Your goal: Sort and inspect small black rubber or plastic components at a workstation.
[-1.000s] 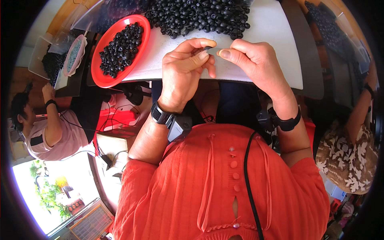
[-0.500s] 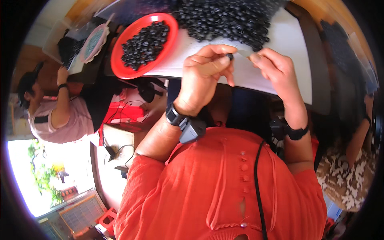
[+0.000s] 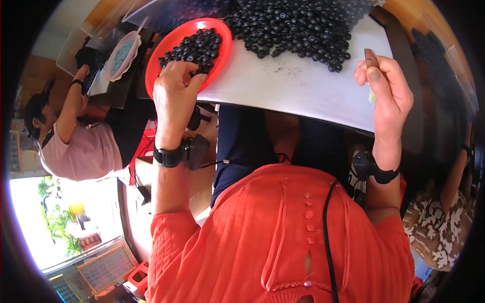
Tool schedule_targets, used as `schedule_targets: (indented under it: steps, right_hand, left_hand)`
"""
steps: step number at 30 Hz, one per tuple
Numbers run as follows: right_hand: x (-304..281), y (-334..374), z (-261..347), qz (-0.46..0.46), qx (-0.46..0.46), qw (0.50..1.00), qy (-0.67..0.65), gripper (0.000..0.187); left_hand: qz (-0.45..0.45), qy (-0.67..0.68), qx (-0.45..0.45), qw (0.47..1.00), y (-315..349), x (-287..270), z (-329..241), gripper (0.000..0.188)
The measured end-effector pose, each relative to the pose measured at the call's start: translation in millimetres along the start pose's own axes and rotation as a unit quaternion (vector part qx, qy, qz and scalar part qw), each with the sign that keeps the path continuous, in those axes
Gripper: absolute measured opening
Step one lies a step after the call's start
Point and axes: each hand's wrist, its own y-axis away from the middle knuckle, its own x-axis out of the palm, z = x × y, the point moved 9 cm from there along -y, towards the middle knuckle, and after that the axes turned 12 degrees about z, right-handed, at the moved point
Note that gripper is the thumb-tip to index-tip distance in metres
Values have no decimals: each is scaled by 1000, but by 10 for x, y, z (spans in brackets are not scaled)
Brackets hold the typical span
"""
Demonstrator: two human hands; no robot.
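Observation:
My left hand [image 3: 176, 96] is over the red plate [image 3: 226, 48], at the near side of the black bead-like pieces [image 3: 194, 48] in it. Its thumb and forefinger are apart, with no piece visible between them; the other fingers are partly hidden. Over the right part of the white work surface [image 3: 293, 83], my right hand [image 3: 388, 88] is closed around a small knife-like tool [image 3: 371, 58]. The tool's thin tip sticks up past my fingers, and a pale end shows below them. A large heap of the same black pieces [image 3: 293, 25] lies at the far side.
Clear plastic sheets [image 3: 146, 12] rise beyond the surface. At left, a person [image 3: 86, 151] reaches into dark pieces beside a pink-rimmed dish [image 3: 123, 56]. Another person's patterned clothing [image 3: 437, 227] shows at right. A black cable [image 3: 326, 237] hangs down my red top.
My left hand has moved left from mid-table to the red plate, and the black piece it pinched is out of sight. My right hand has moved right with the tool, away from the left.

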Motion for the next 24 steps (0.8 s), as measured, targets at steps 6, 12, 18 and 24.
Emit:
schedule_targets:
  steps: [6, 12, 18, 24]
  right_hand:
    - [-7, 132, -163, -26, 12, 999, -40, 19]
    - [61, 101, -152, -31, -9, 999, -43, 18]
    - [61, 158, -157, -30, 9, 998, -60, 16]
    - [76, 146, -147, -7, -26, 998, -63, 15]
  left_hand:
    - [-40, -58, 38, 997, -109, 17, -111, 21]
    - [-21, -18, 221, 975, -180, 554, -1027, 18]
    - [12, -111, 226, 968, -426, 903, -1218, 18]
    - [27, -144, 239, 960, -455, 975, -1266, 14]
